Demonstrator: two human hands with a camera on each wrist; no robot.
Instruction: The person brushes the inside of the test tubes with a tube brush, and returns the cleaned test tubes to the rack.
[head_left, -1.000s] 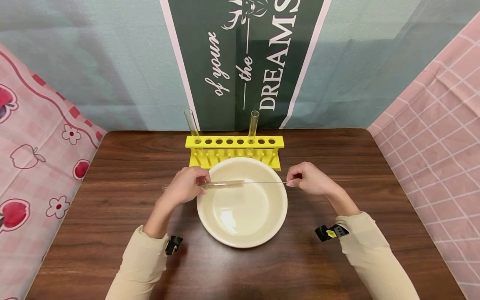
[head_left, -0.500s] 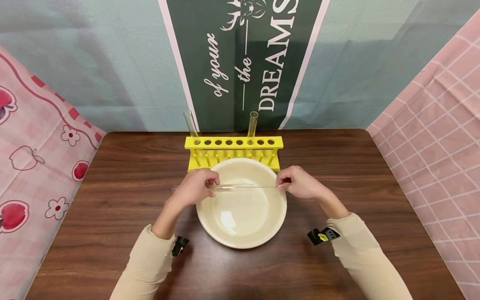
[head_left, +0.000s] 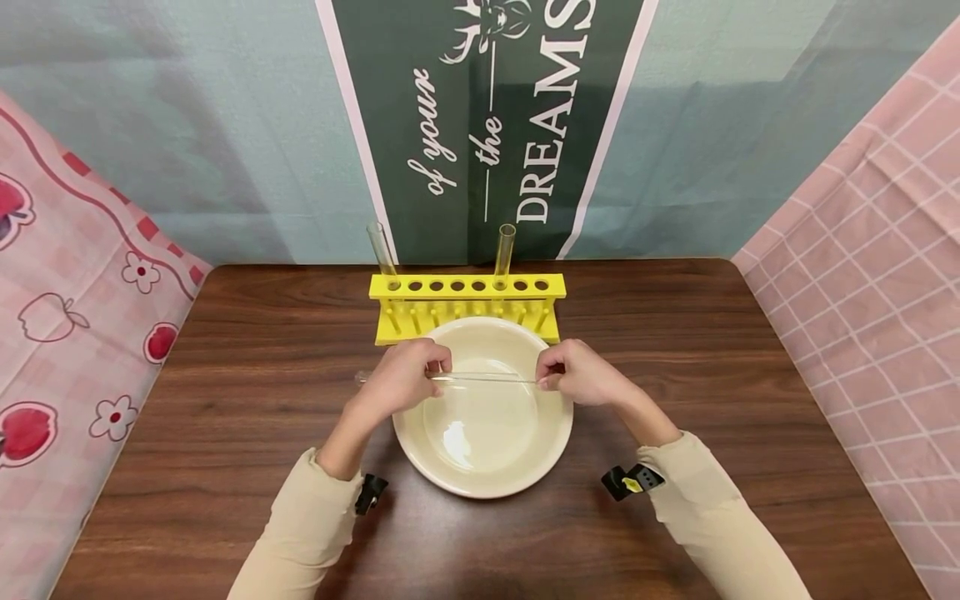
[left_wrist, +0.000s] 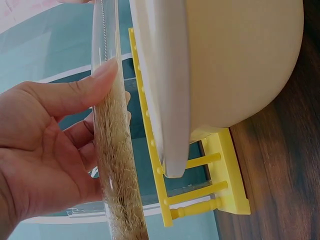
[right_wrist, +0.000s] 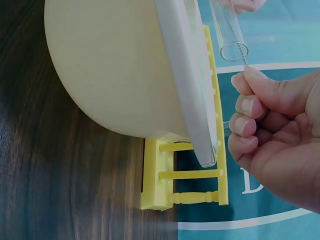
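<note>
My left hand (head_left: 402,379) grips a clear glass test tube (head_left: 476,377), held level above a cream basin (head_left: 487,450). Inside the tube is a test tube brush, its tan bristles (left_wrist: 120,175) pushed deep, past the left thumb in the left wrist view. At the tube's open mouth, my right hand (head_left: 583,373) pinches the brush's twisted wire (right_wrist: 234,27) between thumb and forefinger. Those fingertips (right_wrist: 255,73) are close to the glass rim. The rest of the handle is hidden in the right hand.
Behind the basin stands a yellow test tube rack (head_left: 467,286), with two glass tubes upright in it, one left (head_left: 382,250) and one right (head_left: 506,250). Basin and rack stand on a dark wooden table (head_left: 285,333), with fabric hung around it.
My right hand has moved left, sliding the brush deeper into the tube and shortening the exposed wire. The left hand has shifted slightly right and nearer with the tube.
</note>
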